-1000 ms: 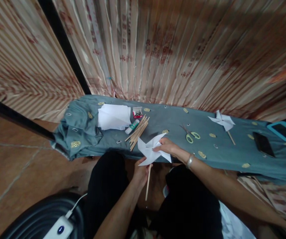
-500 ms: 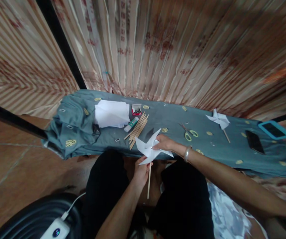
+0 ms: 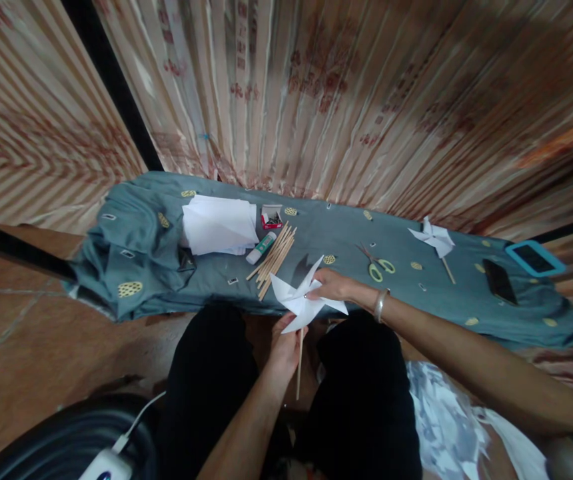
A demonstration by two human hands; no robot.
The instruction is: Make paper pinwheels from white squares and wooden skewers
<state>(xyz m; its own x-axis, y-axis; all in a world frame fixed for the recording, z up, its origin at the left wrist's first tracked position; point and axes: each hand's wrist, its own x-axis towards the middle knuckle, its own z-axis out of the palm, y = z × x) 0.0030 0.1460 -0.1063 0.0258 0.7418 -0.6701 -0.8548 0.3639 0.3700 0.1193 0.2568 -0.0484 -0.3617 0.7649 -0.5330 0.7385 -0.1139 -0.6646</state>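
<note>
A white paper pinwheel on a thin wooden stick is held over the near edge of the cloth-covered table, above my knees. My left hand is closed round the stick just below the paper blades, which cover part of its fingers. With its fingers pinched at the pinwheel's centre, my right hand reaches in from the right, a bangle on its wrist. A small dark pin head shows by the fingertips. Just beyond the blades lies a loose pile of wooden sticks.
On the table are a paper stack, a red box of pins, a glue stick and scissors. Farther right lie another pinwheel, a dark phone and a blue-framed tablet. A curtain hangs behind.
Both hands keep their hold on the pinwheel, with hardly any movement. The camera view has shifted slightly, so the table and its items sit a little farther left.
</note>
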